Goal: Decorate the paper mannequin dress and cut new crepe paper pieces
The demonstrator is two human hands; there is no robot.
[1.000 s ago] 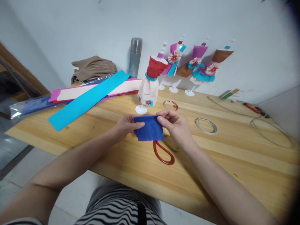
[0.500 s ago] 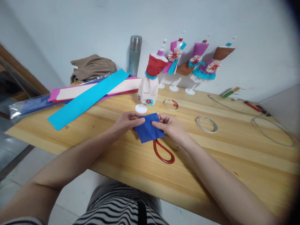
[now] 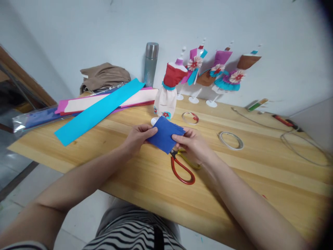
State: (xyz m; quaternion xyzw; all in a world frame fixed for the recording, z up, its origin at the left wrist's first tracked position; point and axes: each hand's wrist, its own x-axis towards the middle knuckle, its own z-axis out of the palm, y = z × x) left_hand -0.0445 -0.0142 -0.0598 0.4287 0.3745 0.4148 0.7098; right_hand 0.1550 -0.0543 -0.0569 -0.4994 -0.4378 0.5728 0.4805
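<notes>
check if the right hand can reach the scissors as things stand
Probably yes: the scissors lie close by with the red handle uncovered, but the right hand would likely need to release the blue sheet first.

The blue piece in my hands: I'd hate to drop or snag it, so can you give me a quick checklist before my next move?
1. Left hand grip on the blue piece: ok, thumb over its left edge.
2. Right hand grip: ok, thumb over its right side.
3. Single layer: cannot tell.
4. Scissors blades in sight: not ok, hidden behind the blue piece.
5. White ring clear of both hands: ok, apart to the right.
6. Red-topped dress form standing: ok.
</notes>
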